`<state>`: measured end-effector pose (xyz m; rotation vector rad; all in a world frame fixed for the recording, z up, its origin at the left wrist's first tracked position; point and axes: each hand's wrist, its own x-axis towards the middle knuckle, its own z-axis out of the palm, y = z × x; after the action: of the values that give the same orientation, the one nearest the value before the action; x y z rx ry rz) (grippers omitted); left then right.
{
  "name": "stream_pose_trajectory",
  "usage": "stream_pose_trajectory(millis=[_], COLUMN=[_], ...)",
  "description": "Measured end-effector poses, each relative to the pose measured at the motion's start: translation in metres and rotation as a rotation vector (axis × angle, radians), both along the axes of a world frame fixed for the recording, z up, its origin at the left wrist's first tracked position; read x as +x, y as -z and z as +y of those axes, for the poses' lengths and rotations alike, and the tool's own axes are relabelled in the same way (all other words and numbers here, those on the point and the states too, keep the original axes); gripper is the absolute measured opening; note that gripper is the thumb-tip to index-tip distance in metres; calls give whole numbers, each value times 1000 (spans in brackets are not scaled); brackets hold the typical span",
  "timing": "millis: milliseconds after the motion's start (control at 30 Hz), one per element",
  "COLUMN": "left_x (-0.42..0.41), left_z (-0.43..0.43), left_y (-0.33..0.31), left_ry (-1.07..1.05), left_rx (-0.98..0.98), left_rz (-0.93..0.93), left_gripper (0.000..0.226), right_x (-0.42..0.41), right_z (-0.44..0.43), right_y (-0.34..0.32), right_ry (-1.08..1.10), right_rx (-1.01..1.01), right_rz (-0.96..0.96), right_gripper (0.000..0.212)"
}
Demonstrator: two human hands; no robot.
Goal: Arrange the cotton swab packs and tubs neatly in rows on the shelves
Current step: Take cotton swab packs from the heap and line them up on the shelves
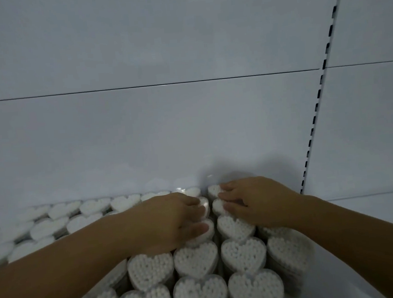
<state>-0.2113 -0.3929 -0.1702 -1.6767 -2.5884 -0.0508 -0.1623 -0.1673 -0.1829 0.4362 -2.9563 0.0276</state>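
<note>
At the shelf (pixel 368 226) rear, by the back panel (pixel 165 127) | step: squaring back rows of heart-shaped cotton swab tubs (pixel 197 259) | left hand (pixel 173 219) flat on tub tops; right hand (pixel 259 202) fingertips pressing neighbouring tops, gripping nothing | next, I judge: nudge both columns flush, gently.

Left hand (pixel 171 220), right hand (pixel 257 203) — outstretched, apparently flat.
</note>
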Motion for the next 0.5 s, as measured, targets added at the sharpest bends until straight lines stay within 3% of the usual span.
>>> stream_pose_trajectory(millis=[100,167,333,433,500], left_x=[-4,-2,10,12,8], left_z=[1,3,22,28,27], left_y=[-4,-7,-13,-9,-6], left_ry=[-54,-64,-39,-17,-19], left_rx=[-59,-35,-3,-59,-84], left_rz=[-12,-51,-145,-40,4], left_gripper=[94,100,68,86,81], right_x=[1,2,-9,-15,-15], right_z=[1,8,29,31,32], right_y=[-2,-7,-7,-1,-1], right_ry=[-18,-8,-15,-57,-74], right_rx=[-86,-203,-190,-183,-191], right_rz=[-51,-19,-18,0,34], right_gripper=[39,37,32,34,34])
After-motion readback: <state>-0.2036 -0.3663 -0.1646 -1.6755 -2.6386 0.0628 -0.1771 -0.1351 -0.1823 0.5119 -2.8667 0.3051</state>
